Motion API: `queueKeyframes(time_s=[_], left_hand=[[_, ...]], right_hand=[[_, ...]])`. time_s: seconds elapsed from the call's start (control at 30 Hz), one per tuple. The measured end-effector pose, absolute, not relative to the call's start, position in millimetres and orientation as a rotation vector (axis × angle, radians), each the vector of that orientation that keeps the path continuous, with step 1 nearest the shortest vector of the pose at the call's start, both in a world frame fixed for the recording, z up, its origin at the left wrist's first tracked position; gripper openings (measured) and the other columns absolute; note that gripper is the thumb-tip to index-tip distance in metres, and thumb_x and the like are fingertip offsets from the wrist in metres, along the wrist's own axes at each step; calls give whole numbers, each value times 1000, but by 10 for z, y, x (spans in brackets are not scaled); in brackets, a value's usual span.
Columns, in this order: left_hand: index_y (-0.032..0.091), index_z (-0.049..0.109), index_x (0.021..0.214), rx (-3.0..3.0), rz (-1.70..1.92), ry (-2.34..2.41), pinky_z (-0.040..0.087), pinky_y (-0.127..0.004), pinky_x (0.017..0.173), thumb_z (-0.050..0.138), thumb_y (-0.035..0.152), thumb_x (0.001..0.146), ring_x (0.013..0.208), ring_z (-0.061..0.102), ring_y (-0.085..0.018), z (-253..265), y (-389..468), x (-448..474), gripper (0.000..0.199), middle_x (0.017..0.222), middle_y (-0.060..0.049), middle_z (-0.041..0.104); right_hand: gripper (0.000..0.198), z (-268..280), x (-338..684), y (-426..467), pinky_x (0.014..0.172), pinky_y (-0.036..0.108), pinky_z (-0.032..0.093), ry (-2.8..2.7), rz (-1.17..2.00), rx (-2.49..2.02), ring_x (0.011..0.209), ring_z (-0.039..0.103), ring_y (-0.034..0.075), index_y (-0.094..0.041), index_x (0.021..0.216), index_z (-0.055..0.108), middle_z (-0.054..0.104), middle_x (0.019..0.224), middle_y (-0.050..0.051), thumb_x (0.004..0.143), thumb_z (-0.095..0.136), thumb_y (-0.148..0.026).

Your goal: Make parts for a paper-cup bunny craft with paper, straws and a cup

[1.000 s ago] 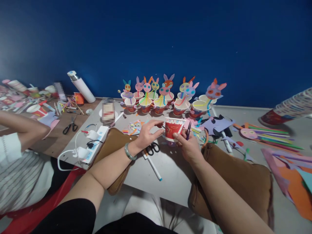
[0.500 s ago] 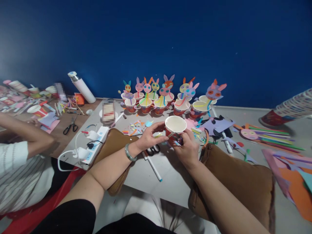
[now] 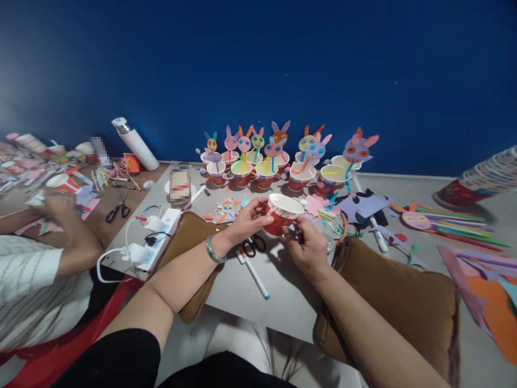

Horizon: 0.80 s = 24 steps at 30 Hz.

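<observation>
Left fingers [image 3: 262, 220] grip a cup [image 3: 278, 222]; right fingers [image 3: 306, 227] are closed round something dark [image 3: 298, 235], can't tell what. Rabbit cups [image 3: 241, 176] behind look finished; the held one looks undecorated.

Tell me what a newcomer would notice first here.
Probably the bright paper faces above the cups along the blue wall. Nearer, in mid-view, the left hand holds a red paper cup, with the right hand at its side, gripping something dark. A cup stack stands far right.
</observation>
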<state>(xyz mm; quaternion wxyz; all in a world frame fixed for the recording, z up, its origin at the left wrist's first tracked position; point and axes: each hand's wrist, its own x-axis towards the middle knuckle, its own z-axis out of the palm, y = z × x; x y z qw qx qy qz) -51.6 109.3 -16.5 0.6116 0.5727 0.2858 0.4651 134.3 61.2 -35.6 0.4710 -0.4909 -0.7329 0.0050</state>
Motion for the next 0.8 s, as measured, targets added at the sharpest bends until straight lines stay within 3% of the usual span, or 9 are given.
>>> queueKeyframes(time_s=[0.2, 0.37, 0.8], left_hand=[[20, 54, 119, 1232, 1017, 606, 50, -33, 93, 86, 36, 66, 105, 64, -20, -135, 1076, -509, 64, 113, -8, 66], [20, 53, 122, 1227, 957, 615, 52, -33, 89, 89, 30, 61, 104, 65, -22, -149, 1063, -511, 71, 114, -9, 66], [18, 55, 120, 1165, 973, 604, 51, -34, 90, 88, 29, 61, 107, 64, -22, -124, 1068, -518, 68, 116, -10, 66]], right_hand=[[36, -248, 1301, 590, 51, 29, 39, -1660, 197, -1221, 53, 48, 13, -17, 103, 62, 63, 73, 3, 88, 58, -49], [45, -239, 1290, 595, 48, 28, 35, -1627, 281, -1244, 50, 43, 12, -16, 102, 64, 57, 66, 0, 82, 64, -57], [45, -289, 1284, 615, 54, 29, 40, -1571, 393, -1263, 58, 51, 15, -16, 105, 67, 56, 64, 0, 81, 67, -54]])
